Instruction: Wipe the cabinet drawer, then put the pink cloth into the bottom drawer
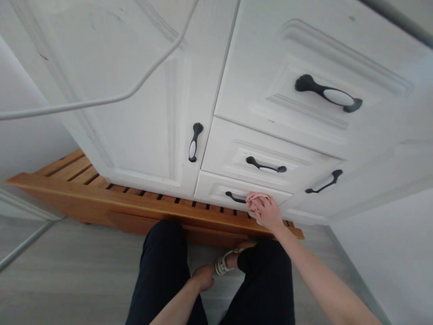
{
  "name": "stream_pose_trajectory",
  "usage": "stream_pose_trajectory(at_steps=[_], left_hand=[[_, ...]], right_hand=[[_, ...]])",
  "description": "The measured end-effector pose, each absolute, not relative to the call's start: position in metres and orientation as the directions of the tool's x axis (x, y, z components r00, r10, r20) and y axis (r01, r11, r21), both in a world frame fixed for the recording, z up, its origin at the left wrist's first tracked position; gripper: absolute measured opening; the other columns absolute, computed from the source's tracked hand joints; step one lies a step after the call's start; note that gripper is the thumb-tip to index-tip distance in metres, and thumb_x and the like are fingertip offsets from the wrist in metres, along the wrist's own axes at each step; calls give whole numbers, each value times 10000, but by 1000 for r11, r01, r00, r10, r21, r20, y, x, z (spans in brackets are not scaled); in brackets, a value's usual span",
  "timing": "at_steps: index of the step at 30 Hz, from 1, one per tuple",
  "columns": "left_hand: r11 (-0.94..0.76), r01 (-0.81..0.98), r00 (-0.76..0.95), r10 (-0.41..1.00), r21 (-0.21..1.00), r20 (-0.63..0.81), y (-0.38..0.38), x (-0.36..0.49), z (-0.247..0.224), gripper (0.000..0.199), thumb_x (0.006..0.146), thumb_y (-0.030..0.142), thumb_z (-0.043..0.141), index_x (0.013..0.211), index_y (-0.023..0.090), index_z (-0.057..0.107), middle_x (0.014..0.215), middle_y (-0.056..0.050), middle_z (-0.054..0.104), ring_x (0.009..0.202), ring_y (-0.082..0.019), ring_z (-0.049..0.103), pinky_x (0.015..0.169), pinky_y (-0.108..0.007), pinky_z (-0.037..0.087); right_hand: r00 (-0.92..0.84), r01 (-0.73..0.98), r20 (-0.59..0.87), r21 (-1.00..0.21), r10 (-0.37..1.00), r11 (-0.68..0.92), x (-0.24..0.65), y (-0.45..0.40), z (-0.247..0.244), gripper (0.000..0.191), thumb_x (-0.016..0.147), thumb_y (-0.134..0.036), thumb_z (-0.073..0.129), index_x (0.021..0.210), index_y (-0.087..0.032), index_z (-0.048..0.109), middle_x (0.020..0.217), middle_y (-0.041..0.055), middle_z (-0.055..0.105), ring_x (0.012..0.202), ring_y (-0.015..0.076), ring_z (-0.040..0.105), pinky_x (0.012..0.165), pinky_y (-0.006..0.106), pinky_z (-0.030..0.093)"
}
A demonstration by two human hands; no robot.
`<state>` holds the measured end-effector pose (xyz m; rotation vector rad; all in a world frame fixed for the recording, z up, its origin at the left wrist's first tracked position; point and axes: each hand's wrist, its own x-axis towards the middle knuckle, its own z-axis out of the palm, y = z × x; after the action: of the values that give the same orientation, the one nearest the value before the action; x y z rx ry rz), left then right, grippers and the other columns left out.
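While I crouched low, my right hand (267, 212) pressed a pink cloth (256, 197), fingers clamped on it, against the bottom drawer (216, 189) at one o'clock; my left hand (203, 276), fingers curled together, steadied my knee.

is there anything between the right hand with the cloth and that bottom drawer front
Nothing visible. The right hand presses the pink cloth straight against the bottom drawer, just right of its black handle. The wooden slatted rack lies below, not in between. The left hand rests on the knee.
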<state>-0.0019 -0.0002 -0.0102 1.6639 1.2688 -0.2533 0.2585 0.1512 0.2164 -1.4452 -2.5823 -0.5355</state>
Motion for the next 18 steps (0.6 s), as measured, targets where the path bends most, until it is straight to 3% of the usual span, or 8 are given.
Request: stream_pose_trajectory(at_steps=[3,7,10,12,15,18], left_hand=[[40,829,420,612,557,-670,-2,-3,-11,380,932,428,635,1240,207,614,1320,-83,620,1209,-243,597,1053,-495,488],[44,833,416,608,552,-676,-2,-2,-14,392,927,415,648,1257,208,607,1338,-83,611,1230,-250,590,1056,-505,491],[37,839,417,596,543,-686,0,1,-18,397,926,415,649,1252,192,607,1319,-86,620,1214,-250,600,1042,-510,503],[30,847,415,587,531,-695,0,2,-20,376,927,412,650,1234,199,615,1299,-81,629,1196,-243,609,1030,-496,511],[23,853,415,577,521,-704,-1,2,-21,347,920,405,660,1208,214,628,1291,-74,631,1194,-239,606,1029,-479,511],[24,836,434,584,548,-687,-3,-2,-21,365,917,419,660,1209,204,625,1300,-77,623,1197,-245,599,1030,-490,507]], right_hand=[[-430,899,298,224,852,375,301,141,210,413,870,-128,538,1236,-240,692,1202,112,612,1154,279,467,1027,431,396],[-312,946,299,15,902,322,322,120,199,436,766,-38,502,1097,-207,729,1070,111,615,992,251,520,899,397,471],[-375,905,316,-77,872,418,284,109,198,492,736,-32,498,1135,-215,719,1092,93,613,1025,233,543,911,374,488],[-490,809,384,-136,783,573,237,110,205,500,749,-34,505,1166,-219,710,1161,97,596,1075,238,534,936,386,481],[-520,737,577,-70,630,672,159,130,225,469,850,-77,510,1266,-226,667,1245,111,566,1182,255,498,1014,425,434],[-487,780,657,29,576,625,94,161,235,506,951,-134,484,1441,-247,544,1374,122,537,1283,266,447,1083,449,377]])
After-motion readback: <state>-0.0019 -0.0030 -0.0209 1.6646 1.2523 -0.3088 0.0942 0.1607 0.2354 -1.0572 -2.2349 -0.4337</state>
